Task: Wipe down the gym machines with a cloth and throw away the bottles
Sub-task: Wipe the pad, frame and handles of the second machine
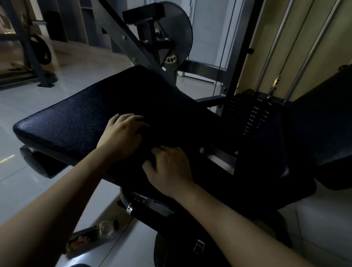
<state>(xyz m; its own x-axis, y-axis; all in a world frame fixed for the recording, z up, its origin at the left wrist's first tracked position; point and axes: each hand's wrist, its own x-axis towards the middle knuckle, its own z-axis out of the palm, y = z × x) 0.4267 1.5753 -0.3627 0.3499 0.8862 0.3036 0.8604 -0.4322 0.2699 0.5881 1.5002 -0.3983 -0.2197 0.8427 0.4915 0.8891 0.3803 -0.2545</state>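
A black padded bench pad (69, 121) of a gym machine fills the middle of the view. A dark cloth (183, 131) lies over the pad's right half, hard to tell from the leather in the dim light. My left hand (121, 136) rests on the cloth's left edge with fingers curled into it. My right hand (168, 172) grips the cloth's near edge, close beside the left hand. A crumpled clear plastic bottle (95, 235) with a dark red label lies on the floor under the pad, below my left forearm.
The weight stack (249, 118) and chrome guide rods (284, 39) stand to the right. A second black pad (331, 116) slopes up at far right. The grey frame with a round cam plate (178, 32) rises behind. A barbell rack with plates (40, 50) stands at far left.
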